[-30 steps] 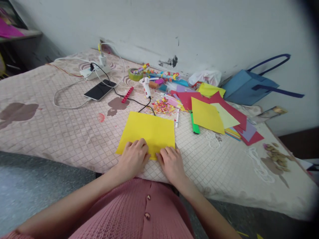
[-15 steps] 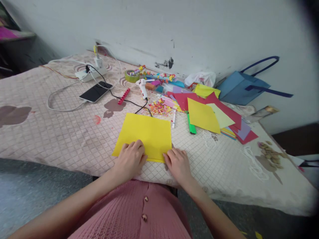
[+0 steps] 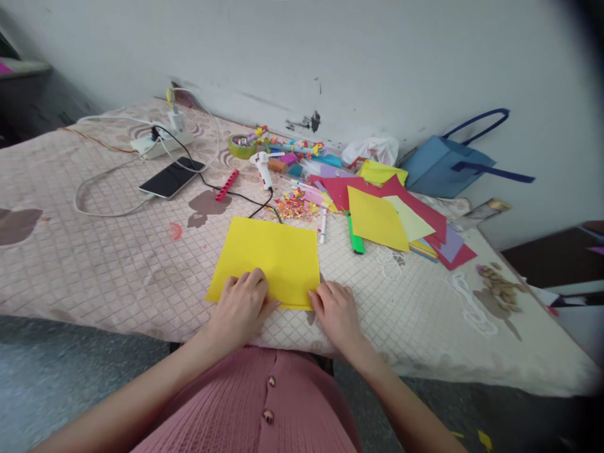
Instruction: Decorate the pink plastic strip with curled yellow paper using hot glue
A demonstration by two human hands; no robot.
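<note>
We find the yellow sheet (image 3: 271, 255) flat near the table's (image 3: 401, 321) front edge, left hand (image 3: 240, 306) curled upon it, right hand (image 3: 337, 311) at its near right corner, pinching undeterminable, and judge it light, readily creased, best held by corners.

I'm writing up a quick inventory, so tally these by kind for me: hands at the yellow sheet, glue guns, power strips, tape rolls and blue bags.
Hands at the yellow sheet: 2 (left hand, right hand)
Glue gun: 1
Power strip: 1
Tape roll: 1
Blue bag: 1
Total: 6
</note>
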